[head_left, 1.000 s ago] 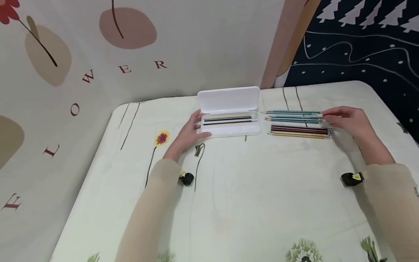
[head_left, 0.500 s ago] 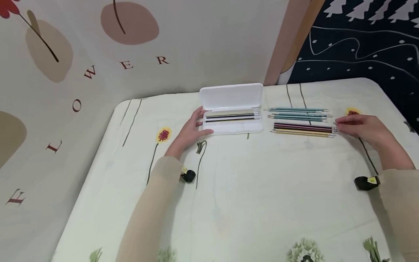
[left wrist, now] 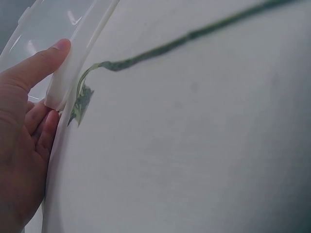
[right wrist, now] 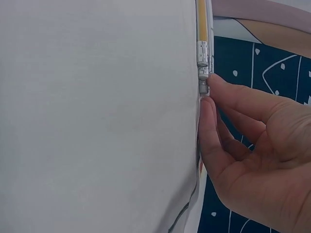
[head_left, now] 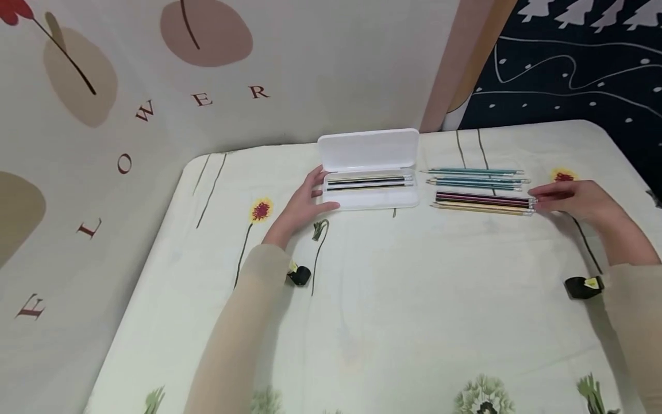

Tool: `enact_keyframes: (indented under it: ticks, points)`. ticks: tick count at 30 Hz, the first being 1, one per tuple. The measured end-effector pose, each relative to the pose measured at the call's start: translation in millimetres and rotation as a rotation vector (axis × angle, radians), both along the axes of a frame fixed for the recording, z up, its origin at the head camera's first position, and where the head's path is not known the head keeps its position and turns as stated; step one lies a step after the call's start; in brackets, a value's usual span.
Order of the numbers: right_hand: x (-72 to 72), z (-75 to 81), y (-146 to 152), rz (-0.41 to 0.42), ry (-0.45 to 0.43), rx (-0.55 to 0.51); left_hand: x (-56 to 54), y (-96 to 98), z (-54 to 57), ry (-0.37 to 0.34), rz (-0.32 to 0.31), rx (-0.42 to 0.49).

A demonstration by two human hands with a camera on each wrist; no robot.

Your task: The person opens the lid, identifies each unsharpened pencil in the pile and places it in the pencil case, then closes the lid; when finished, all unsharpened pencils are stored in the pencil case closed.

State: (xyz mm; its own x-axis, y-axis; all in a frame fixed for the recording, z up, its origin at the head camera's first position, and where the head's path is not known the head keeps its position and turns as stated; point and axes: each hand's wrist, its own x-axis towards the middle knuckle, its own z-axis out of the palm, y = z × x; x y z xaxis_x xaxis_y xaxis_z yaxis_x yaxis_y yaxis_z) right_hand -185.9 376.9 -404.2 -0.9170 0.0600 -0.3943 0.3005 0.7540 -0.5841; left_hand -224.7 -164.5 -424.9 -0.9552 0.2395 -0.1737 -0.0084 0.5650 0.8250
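Note:
My left hand (head_left: 300, 210) grips the left end of an open white plastic pencil case (head_left: 376, 200), thumb on the front edge and fingers behind it. Several black, white and yellowish pencils (head_left: 369, 182) lie inside. Right of the case, teal pencils (head_left: 476, 181) lie in a row on the cloth, with dark maroon pencils (head_left: 483, 200) and yellow pencils (head_left: 481, 208) nearer me. My right hand (head_left: 581, 201) is at the eraser ends of the maroon and yellow ones. In the right wrist view its fingertips (right wrist: 208, 102) meet the eraser ends; whether they pinch one I cannot tell.
The pencils rest on a pale flowered cloth (head_left: 393, 299) over the table. A white printed curtain (head_left: 320, 63) hangs close behind the case, and a dark tree-patterned cloth (head_left: 569, 75) hangs at the back right. Each wrist carries a small black camera (head_left: 583, 287).
My right hand has moved from the teal pencils' eraser ends, rightward and nearer me, to the ends of the maroon and yellow pencils. My left hand stays on the case.

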Motion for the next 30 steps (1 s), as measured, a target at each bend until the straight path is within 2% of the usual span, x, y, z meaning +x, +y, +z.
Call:
enact_keyframes:
  ticks: [11, 19, 24, 30]
  points:
    - [-1.4, 5.6, -5.4, 0.027, 0.002, 0.012, 0.7, 1.9, 1.4, -0.003, -0.002, 0.004]
    - [-3.6, 8.4, -9.2, 0.077, -0.019, 0.033, 0.9, 0.7, 1.8, -0.007, 0.001, 0.003]
    - [-2.6, 7.5, -6.7, 0.073, -0.030, 0.027, 1.8, 1.8, 1.7, -0.005, -0.003, 0.013]
    - [-3.0, 5.2, -4.2, 0.047, -0.001, 0.023, 1.7, 1.5, 2.9, 0.002, 0.003, 0.015]
